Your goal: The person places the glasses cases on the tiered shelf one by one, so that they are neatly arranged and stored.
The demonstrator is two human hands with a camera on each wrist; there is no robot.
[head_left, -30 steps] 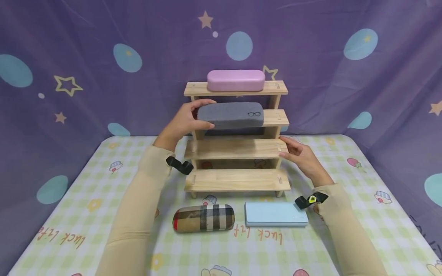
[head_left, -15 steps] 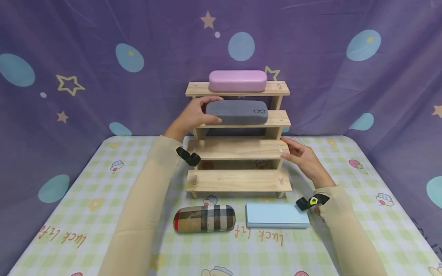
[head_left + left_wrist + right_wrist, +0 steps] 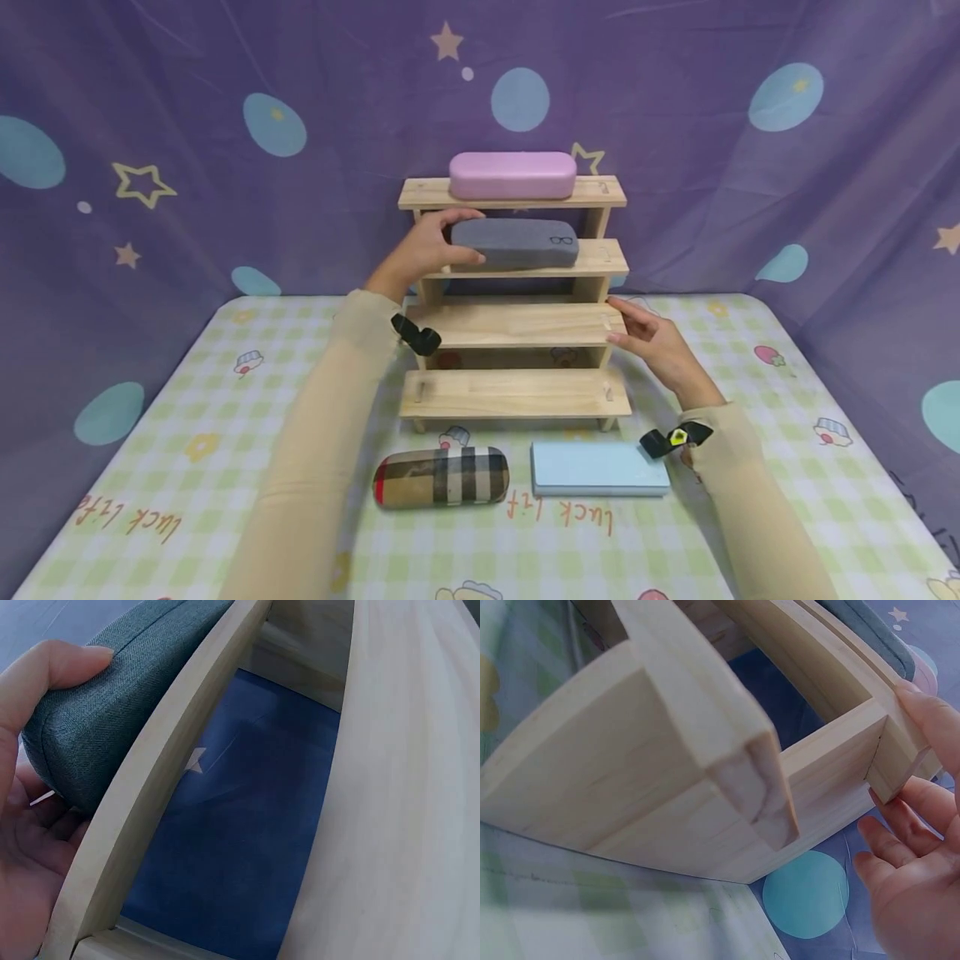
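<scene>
A grey fabric glasses case [image 3: 517, 243] with a small glasses drawing lies along the second tier from the top of a wooden stepped rack [image 3: 517, 392]. My left hand [image 3: 423, 250] holds its left end, the thumb in front and the fingers behind. In the left wrist view, the case [image 3: 112, 705] sits against the shelf board, the thumb pressed to its fabric. At the rack's right side, my right hand [image 3: 660, 346] grips the end of the third tier. The right wrist view shows that thumb on top of the board and fingers [image 3: 911, 825] underneath.
On the top tier stands a pink glasses case [image 3: 513, 175]. A plaid glasses case [image 3: 442, 477] and a light blue flat case [image 3: 598, 468] lie on the checked tablecloth [image 3: 247, 442] before the rack. A purple curtain [image 3: 360, 75] hangs close behind.
My left hand has carried the grey glasses case a little right and back onto the second tier, where it now sits straighter. The right hand has kept its grip on the rack.
</scene>
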